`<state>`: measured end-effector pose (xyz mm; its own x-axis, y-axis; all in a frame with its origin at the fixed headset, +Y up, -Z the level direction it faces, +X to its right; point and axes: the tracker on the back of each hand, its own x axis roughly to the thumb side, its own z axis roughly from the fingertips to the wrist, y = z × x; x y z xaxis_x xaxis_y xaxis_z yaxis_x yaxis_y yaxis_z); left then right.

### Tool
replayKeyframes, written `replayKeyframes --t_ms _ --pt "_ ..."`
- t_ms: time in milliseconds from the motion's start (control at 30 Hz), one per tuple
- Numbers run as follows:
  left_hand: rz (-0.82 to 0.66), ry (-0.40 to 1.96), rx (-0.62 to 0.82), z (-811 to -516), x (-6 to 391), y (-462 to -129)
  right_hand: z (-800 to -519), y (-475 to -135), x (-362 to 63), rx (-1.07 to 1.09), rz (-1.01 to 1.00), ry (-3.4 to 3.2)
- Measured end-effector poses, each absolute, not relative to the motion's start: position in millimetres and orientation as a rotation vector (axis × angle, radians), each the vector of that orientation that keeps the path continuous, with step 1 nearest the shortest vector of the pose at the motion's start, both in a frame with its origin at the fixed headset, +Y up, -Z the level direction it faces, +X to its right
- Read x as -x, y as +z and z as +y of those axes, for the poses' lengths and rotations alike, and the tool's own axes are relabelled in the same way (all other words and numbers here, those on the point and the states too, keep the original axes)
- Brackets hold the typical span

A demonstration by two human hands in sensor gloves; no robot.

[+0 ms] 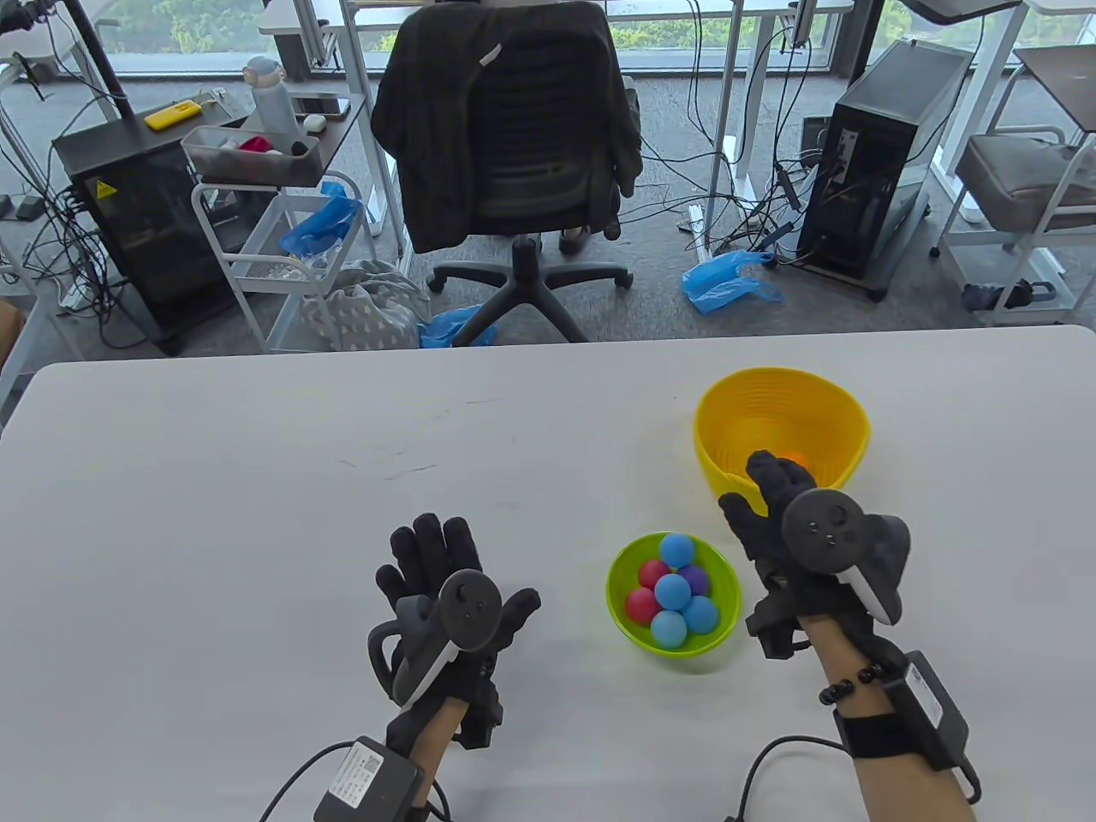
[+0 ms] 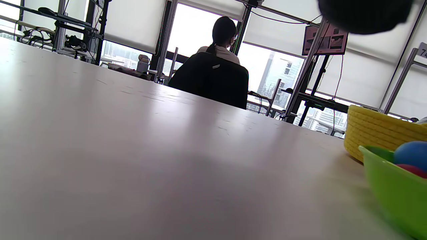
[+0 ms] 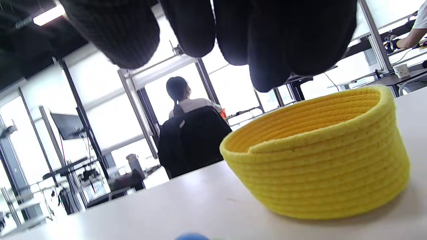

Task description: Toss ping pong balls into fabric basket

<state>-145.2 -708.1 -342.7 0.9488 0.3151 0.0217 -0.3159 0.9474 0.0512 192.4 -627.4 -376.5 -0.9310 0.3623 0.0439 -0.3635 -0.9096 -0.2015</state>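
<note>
Yellow fabric basket (image 1: 782, 428) is set upright, mouth up, at 1 o'clock of green bowl (image 1: 674, 593). Right hand (image 1: 792, 531) is extended over its near rim, fingers spread, nothing held; left hand (image 1: 449, 599) is laid flat, fingers apart.

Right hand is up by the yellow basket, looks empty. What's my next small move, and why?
Probably bring the right hand back to the green bowl and pick up a ball, perhaps the top blue ball. An orange ball already sits in the yellow basket; several remain in the bowl.

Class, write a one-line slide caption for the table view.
Right hand reaches over the yellow fabric basket; left hand rests beside a green bowl of coloured balls.
</note>
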Motion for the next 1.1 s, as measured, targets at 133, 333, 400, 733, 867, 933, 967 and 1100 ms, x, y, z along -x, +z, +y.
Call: replayKeyframes --t_ms 133,333,400,733,867,933,967,1100 --pt "-0.01 0.319 -0.054 -707.9 145.2 -342.7 -638.0 -397.1 -157.5 0.048 0.021 2.915" --pt "-0.027 0.33 -0.075 -703.4 145.0 -339.2 -666.9 -425.9 -122.6 0.141 0.293 2.989" --pt "-0.03 0.337 -0.082 -702.1 145.1 -338.4 -673.4 -432.2 -115.1 0.178 0.333 2.997" --pt "-0.034 0.354 -0.103 -698.6 147.7 -335.7 -692.9 -451.0 -96.9 0.243 0.446 3.049" --pt "-0.036 0.356 -0.109 -699.1 148.2 -336.1 -695.0 -452.4 -92.0 0.264 0.437 3.094" --pt "-0.037 0.358 -0.109 -699.3 148.4 -336.3 -695.6 -453.1 -90.9 0.262 0.441 3.105" --pt "-0.037 0.358 -0.111 -699.5 148.5 -336.3 -695.6 -453.1 -90.8 0.265 0.438 3.106" --pt "-0.038 0.355 -0.112 -699.7 148.1 -336.2 -694.1 -452.0 -91.3 0.233 0.413 3.108"
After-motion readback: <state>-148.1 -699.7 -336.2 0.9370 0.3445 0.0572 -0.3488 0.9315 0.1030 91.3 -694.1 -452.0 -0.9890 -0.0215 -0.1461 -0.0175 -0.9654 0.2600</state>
